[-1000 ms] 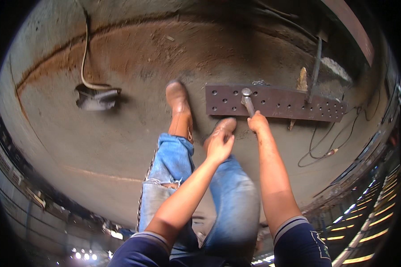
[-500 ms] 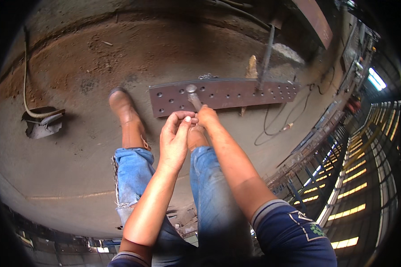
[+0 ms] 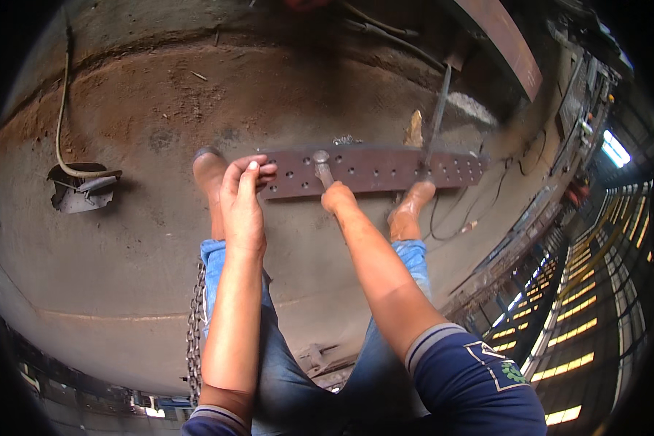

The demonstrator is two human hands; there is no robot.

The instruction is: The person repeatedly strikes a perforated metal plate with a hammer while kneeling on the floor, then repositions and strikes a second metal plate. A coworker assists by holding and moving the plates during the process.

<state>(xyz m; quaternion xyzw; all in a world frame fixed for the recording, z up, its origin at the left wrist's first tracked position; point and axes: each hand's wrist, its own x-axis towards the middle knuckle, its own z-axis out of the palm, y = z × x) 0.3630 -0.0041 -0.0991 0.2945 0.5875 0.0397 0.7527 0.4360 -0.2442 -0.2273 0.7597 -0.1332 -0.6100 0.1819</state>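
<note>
While your right hand (image 3: 339, 198) is clamped around the handle of the hammer (image 3: 321, 166), its head sits on the drilled steel plate (image 3: 374, 168), which lies across the middle of the frame on the curved metal surface (image 3: 123, 291). Your left hand (image 3: 241, 198) is spread loosely, fingers apart, with the fingertips (image 3: 266, 171) resting on the plate's left end, just beside the row of holes. That is the main risk: those fingers are near the hammer head, and a glancing blow or a bounce off the plate could catch them.

The plate appears to lie loose on a rounded, sloping surface, so a hard strike could make it jump or slide toward your boots (image 3: 209, 174), which stand right against it at centre left and centre right. Your footing looks awkward too; a slip on the curve would pull your swing off line.

A thin rod (image 3: 436, 120) stands tilted at the plate's right end, upper centre right, and could tip if the plate shifts. The cable (image 3: 64, 109) running to the welding shield (image 3: 80, 195) at the left edge lies well apart from you.
</note>
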